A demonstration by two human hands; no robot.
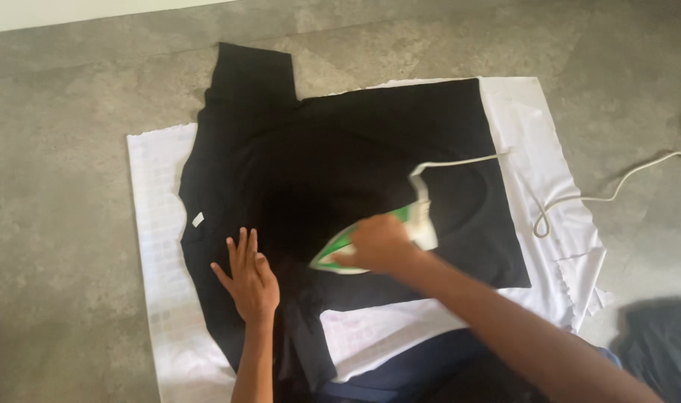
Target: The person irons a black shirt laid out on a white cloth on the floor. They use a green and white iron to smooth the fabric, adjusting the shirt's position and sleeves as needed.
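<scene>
Iron (370, 237) gripped in my right hand (380, 242); left hand (251, 280), fingers spread flat, should tension the black shirt (340, 149) ahead of each pass.

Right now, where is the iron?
In the head view, the green and white iron sits right of centre on the black shirt, held by the right hand, with the flat left hand beside it.

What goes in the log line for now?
left hand: flat on black t-shirt | right hand: grips green-white iron | white sheet underneath
</scene>
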